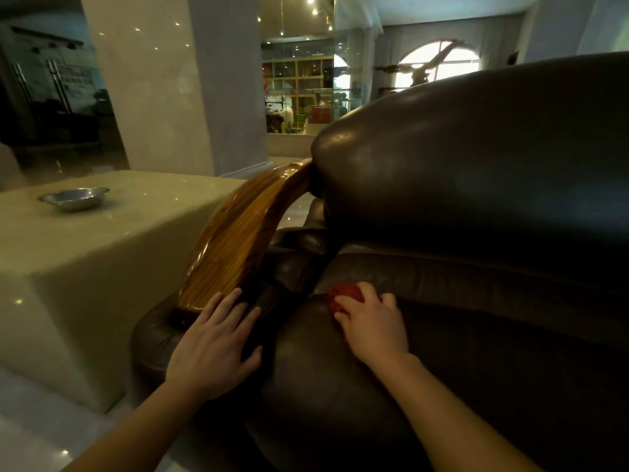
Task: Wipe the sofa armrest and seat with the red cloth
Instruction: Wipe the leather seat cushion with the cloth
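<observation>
Nearest, the left hand (218,338) lies flat, fingers apart and holding nothing, on the leather front of the armrest (235,240), its fingertips touching the lower end of the wooden top. Just beside it to the right, the right hand (369,320) is closed on the bunched red cloth (342,296), pressed to the seat (425,352) at the seam near the armrest. The armrest's long axis runs up and away toward the backrest (476,158); judged, the cloth hand need only shift left to reach it. Farther left, a metal bowl (75,197) stands on a stone block (102,247); nothing shows inside it.
</observation>
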